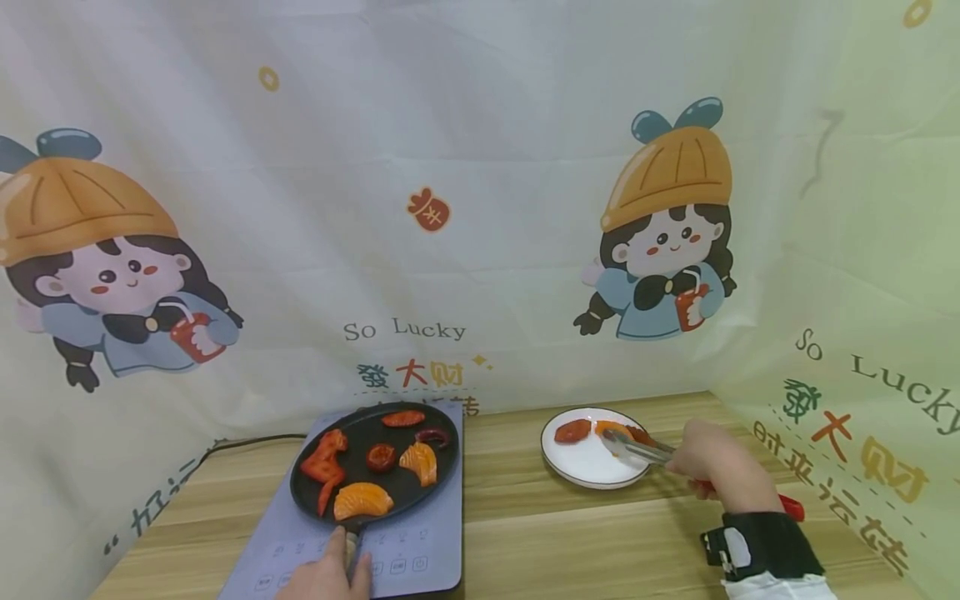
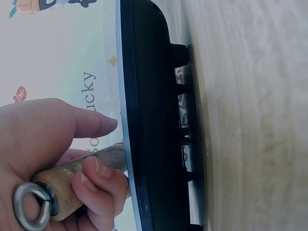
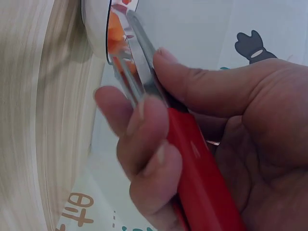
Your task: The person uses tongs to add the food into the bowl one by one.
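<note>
My left hand grips the wooden handle of a black frying pan. In the pan lie a red chicken wing, a tomato-like red round, a red oval piece, a dark red curved piece and two orange striped slices. My right hand holds metal tongs with a red handle, fingers and thumb around them. The tong tips are at an orange piece on a white plate. A reddish oval piece lies left of it.
Beneath the pan stands a flat induction cooker with touch buttons along its front. A black cord runs off to the left. The wooden table meets a printed cloth hung behind and at both sides.
</note>
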Demonstrator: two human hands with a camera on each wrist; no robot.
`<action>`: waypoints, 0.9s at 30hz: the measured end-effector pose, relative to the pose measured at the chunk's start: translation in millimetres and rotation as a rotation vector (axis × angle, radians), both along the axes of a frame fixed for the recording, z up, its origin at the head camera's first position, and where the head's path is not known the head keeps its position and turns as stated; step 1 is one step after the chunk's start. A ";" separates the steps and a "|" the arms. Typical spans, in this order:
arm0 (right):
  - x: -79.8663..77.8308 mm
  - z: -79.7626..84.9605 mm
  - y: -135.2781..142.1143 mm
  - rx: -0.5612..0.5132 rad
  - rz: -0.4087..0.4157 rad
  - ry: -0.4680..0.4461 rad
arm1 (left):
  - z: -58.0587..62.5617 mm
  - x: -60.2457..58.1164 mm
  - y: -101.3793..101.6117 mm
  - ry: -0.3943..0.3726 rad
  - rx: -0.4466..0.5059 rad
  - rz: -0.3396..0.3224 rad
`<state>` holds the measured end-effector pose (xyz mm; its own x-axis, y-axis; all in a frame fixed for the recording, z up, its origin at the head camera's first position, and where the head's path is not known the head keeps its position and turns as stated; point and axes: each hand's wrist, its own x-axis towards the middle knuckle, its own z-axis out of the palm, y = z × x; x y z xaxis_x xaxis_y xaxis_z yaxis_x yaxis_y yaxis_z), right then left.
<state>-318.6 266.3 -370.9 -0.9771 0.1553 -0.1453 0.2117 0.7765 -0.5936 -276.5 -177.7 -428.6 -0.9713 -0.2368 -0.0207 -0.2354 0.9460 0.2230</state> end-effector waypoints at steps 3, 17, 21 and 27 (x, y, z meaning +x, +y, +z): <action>0.3 -0.3 -0.2 -0.031 -0.009 -0.019 | 0.4 0.1 0.5 -0.001 0.001 0.002; -4.1 -5.2 4.0 -0.016 0.005 0.005 | -0.3 -0.8 0.7 -0.006 -0.001 0.005; -5.2 -4.5 5.4 0.085 0.024 0.048 | -0.1 -0.5 0.1 -0.014 -0.003 0.005; -4.5 0.5 4.2 0.192 0.002 0.078 | -0.5 -0.5 0.0 -0.015 -0.009 0.007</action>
